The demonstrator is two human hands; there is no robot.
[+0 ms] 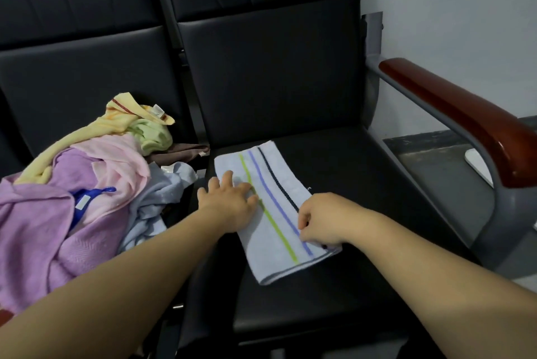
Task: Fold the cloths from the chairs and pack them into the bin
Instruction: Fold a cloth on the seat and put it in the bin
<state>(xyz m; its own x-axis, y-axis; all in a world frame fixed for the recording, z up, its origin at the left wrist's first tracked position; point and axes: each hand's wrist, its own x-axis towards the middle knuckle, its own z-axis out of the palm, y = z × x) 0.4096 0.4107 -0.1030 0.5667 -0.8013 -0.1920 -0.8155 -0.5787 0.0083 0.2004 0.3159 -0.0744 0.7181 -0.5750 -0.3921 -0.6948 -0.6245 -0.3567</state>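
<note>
Cloths point(72, 184) in a loose, unfolded heap of lilac, pink, yellow, green and pale blue lie left of the striped cloth point(279, 193), their pale blue edge just beside it. A blue plastic piece point(87, 198) shows among them. The left hand point(229, 204) lies on the striped cloth's left side, palm down, fingers straight and spread, pressing it flat and gripping nothing. The striped cloth, pale blue with green, violet and dark lines along its length, lies folded into a long strip on the black chair seat point(348, 169). The right hand point(325, 219) is at the striped cloth's right edge, fingers curled, pinching the fabric near the dark line. Well apart to the striped cloth's right, a red-brown armrest point(465, 117) tops a grey frame point(494, 213).
</note>
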